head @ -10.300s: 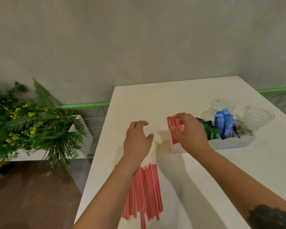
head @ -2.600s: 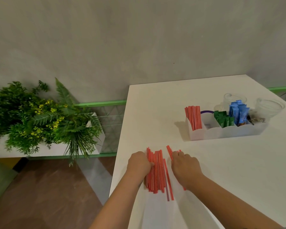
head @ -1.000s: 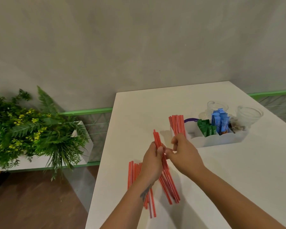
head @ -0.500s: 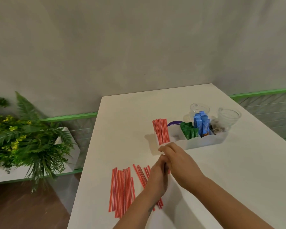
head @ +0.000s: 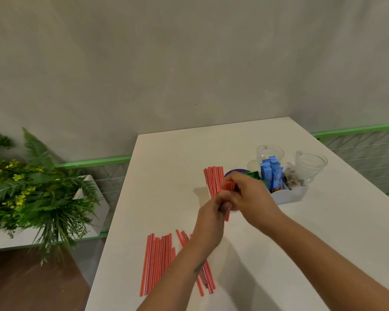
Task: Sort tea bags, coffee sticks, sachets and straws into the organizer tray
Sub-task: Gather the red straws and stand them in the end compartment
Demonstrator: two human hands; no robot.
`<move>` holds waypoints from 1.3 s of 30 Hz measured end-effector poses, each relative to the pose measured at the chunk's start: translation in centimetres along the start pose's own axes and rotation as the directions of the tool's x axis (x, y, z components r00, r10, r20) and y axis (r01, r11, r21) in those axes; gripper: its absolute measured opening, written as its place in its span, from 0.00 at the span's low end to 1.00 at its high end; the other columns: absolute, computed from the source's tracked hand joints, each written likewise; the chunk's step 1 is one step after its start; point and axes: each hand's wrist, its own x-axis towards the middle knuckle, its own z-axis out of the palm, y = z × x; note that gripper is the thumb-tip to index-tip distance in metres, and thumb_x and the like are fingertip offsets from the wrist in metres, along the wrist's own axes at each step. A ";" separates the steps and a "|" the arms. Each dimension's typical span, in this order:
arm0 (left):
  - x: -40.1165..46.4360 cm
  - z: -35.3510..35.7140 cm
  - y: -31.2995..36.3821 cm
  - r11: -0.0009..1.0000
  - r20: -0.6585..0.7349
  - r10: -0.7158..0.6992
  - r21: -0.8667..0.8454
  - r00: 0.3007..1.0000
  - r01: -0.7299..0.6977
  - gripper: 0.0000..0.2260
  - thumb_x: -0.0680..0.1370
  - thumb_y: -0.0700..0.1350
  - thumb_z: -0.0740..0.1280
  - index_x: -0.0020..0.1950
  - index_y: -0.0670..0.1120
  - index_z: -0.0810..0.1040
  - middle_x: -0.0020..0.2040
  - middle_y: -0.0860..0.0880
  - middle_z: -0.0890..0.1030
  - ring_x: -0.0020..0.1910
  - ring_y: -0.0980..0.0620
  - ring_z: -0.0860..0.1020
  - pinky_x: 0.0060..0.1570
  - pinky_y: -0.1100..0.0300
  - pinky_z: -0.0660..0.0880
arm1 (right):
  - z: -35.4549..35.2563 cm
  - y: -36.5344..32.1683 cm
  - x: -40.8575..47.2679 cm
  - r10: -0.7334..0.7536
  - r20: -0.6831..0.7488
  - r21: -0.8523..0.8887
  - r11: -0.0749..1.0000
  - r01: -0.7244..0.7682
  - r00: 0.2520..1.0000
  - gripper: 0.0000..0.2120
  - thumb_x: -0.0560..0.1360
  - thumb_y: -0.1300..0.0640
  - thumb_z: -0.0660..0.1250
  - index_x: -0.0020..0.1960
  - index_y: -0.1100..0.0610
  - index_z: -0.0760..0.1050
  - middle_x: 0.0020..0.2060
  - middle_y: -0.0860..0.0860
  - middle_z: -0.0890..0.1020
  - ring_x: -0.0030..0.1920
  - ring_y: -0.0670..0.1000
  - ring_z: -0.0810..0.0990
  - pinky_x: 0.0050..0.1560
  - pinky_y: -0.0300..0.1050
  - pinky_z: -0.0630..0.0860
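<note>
Here's a small bundle of red straws (head: 229, 194) held up above the bench (head: 301, 232), just in front of the organizer tray (head: 290, 196), and both hands are on it: the left hand (head: 211, 218) has its fingers curled round the lower part, the right hand (head: 247, 194) wraps the upper part, with the red tips peeking out above the knuckles. These look light, thin and stiff enough to stand on end, but smooth, so a loose bundle will likely fan out or slip one at a time; best to grip it round the middle and keep it squeezed together (a pinch at one end would let the rest splay). Behind the hands, a batch of straws (head: 213, 180) already stands in the tray's left end. More lie loose on the bench near the front edge: a neat row (head: 157, 263) and a scattered group (head: 206, 279) partly under the left forearm. Further along the tray stand green sachets (head: 255, 175), blue sticks (head: 271, 176) and something dark I can't make out, with two clear glass cups (head: 310, 164) behind. The hands are motion-blurred and hide the tray's left compartments, so the count in the bundle is anyone's guess.
</note>
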 end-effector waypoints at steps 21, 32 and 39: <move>8.7 -2.3 -0.7 0.858 -0.088 -0.236 0.448 0.968 0.250 0.10 0.74 0.46 0.69 0.54 0.47 0.79 0.48 0.47 0.82 0.45 0.49 0.78 0.44 0.59 0.73 | 1.3 4.3 9.6 0.023 0.196 -0.023 1.000 -0.019 0.980 0.03 0.74 0.62 0.67 0.44 0.55 0.74 0.34 0.46 0.76 0.35 0.45 0.73 0.35 0.35 0.68; 8.6 -1.9 -2.7 0.795 -0.244 -0.225 0.514 0.943 0.323 0.17 0.72 0.50 0.72 0.58 0.49 0.76 0.48 0.51 0.81 0.47 0.51 0.79 0.48 0.56 0.75 | 2.5 7.0 10.4 0.117 0.099 -0.034 0.993 -0.115 0.988 0.11 0.70 0.58 0.72 0.48 0.55 0.72 0.35 0.47 0.77 0.37 0.49 0.76 0.44 0.47 0.76; 8.6 -1.7 -2.8 0.727 -0.300 -0.145 0.614 0.943 0.308 0.19 0.72 0.52 0.71 0.60 0.50 0.74 0.53 0.52 0.76 0.50 0.52 0.77 0.43 0.61 0.70 | 3.0 7.0 10.7 0.071 0.043 -0.083 0.994 -0.067 0.997 0.15 0.69 0.60 0.73 0.54 0.55 0.76 0.44 0.49 0.77 0.45 0.50 0.75 0.50 0.46 0.74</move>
